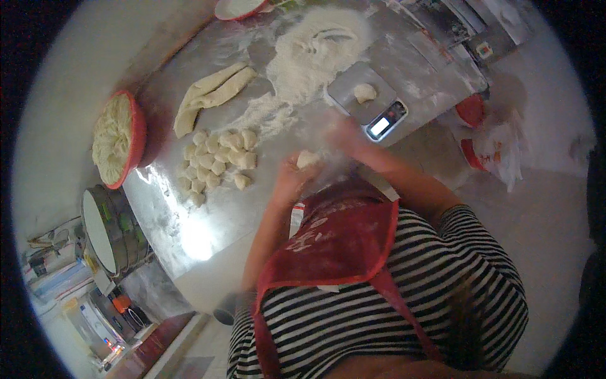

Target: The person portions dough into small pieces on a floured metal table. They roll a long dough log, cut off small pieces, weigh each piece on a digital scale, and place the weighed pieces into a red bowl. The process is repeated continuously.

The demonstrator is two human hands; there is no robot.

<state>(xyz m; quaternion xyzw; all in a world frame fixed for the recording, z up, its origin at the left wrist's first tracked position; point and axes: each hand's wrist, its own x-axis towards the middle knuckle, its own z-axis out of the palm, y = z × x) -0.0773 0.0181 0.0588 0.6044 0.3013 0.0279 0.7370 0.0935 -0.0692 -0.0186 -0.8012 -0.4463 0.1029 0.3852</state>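
My left hand [292,175] holds a pale lump of dough [307,159] near the front edge of the metal table. My right hand [344,134] is blurred by motion, just left of the digital kitchen scale [362,102]; its fingers cannot be made out. One dough piece [365,93] rests on the scale's plate, and the display is lit. Left of my hands lie several small dough pieces [218,156] in a cluster, with a single one [242,181] slightly apart. A long folded strip of dough [213,92] lies behind the cluster. Loose flour [315,52] is heaped behind my hands.
A red bowl full of dough [135,142] stands at the table's left edge, against the wall. Another red-rimmed container [236,17] is at the far edge. Round metal containers [111,230] stand beyond the left corner. A plastic bag [497,151] hangs at the right.
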